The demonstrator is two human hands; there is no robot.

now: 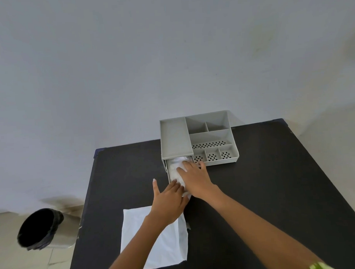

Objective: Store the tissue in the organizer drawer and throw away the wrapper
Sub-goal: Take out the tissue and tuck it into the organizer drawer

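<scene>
White crumpled tissue [175, 173] under both hands

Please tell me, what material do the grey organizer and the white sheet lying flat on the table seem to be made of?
The organizer looks like matte moulded plastic: uniform grey, thin straight walls, punched drain holes in the compartment floors. The white sheet, probably the wrapper, seems thin plastic film or coated paper; it lies flat with faint creases and a soft sheen, so I cannot say which.

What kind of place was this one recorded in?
Probably a plain indoor room set up for recording, not a lived-in office: a bare black table against an empty grey wall, with a grey desk organizer on it and a lined waste bin on the tiled floor.
</scene>
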